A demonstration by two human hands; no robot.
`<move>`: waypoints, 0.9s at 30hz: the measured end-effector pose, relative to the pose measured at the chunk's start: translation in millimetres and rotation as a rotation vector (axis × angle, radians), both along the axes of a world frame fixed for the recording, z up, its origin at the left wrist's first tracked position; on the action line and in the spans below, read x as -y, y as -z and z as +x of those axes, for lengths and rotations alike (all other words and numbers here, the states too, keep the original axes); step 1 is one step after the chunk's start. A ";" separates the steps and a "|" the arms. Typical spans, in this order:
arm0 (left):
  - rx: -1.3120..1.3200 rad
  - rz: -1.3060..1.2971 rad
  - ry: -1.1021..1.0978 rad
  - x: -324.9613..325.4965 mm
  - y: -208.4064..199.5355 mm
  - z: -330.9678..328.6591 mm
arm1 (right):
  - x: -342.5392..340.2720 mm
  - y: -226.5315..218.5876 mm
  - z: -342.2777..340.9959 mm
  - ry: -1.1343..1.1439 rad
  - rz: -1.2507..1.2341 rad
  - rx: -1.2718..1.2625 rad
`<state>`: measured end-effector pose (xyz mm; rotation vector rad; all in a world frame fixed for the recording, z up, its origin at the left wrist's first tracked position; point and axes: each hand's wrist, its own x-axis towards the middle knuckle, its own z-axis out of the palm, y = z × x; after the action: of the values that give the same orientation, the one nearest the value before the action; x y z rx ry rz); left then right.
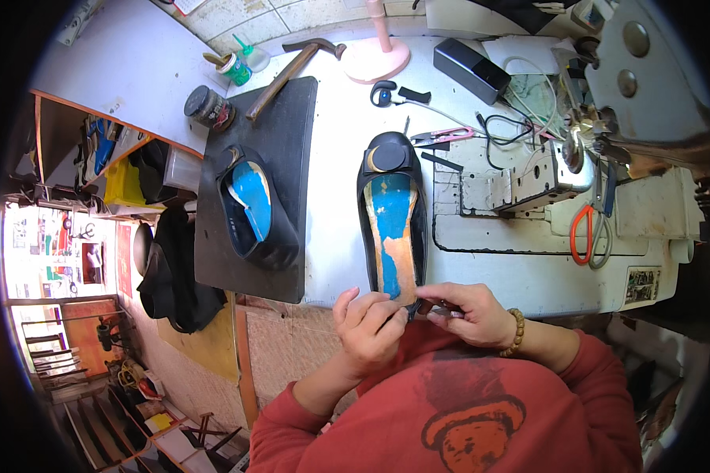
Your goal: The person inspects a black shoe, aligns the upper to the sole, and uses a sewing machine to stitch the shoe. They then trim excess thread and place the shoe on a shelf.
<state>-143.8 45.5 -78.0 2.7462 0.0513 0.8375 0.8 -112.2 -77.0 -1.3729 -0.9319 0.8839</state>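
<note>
A black flat shoe (419, 229) with a round ornament on its toe lies on the white table, heel toward me. Its insole bed is bare, with patchy blue over tan. My left hand (369, 329) has its fingers curled round the left side of the heel. At the heel's right side my right hand (472, 314) is closed in a pinch. A small dark piece shows at its fingertips, too hidden to name. The matching black shoe (280, 244) rests tilted on a black mat (213, 260) to the left, its inside also patched blue.
A hammer (285, 79) lies across the mat's far end, near a dark jar (209, 108) and a green tin (233, 69). Beyond the shoe are pink-handled snips (443, 135), cables and a black box (471, 71). A sewing machine (528, 181) and orange-handled scissors (582, 235) stand right.
</note>
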 end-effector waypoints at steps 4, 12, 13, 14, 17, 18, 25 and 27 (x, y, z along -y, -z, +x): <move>0.094 0.006 -0.007 3.2 13.1 -3.1 | -1.7 1.6 -3.4 0.048 -0.032 0.084; 0.180 0.009 0.070 -1.2 24.7 -1.6 | -3.2 10.7 -10.3 0.129 -0.075 0.119; 0.180 0.006 0.069 -2.0 25.5 -1.8 | -3.8 10.9 -10.3 0.136 -0.072 0.110; 0.182 0.005 0.073 -3.1 26.4 -1.9 | -4.6 10.9 -10.2 0.139 -0.084 0.122; 0.179 0.004 0.077 -4.5 27.0 -0.1 | -6.3 10.8 -9.4 0.148 -0.082 0.132; 0.173 0.003 0.071 -4.4 25.9 1.3 | -6.6 11.1 -9.3 0.152 -0.075 0.130; -0.148 -0.316 0.176 -23.1 -17.7 15.9 | -3.4 14.1 -6.9 0.168 -0.089 0.137; -0.325 -0.368 0.182 -37.9 -30.1 28.2 | -3.3 15.3 -6.5 0.151 -0.109 0.156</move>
<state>-115.6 83.4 -47.9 2.4614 0.0155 0.2919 -5.7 -108.9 -92.3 -1.6022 -0.8954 0.7292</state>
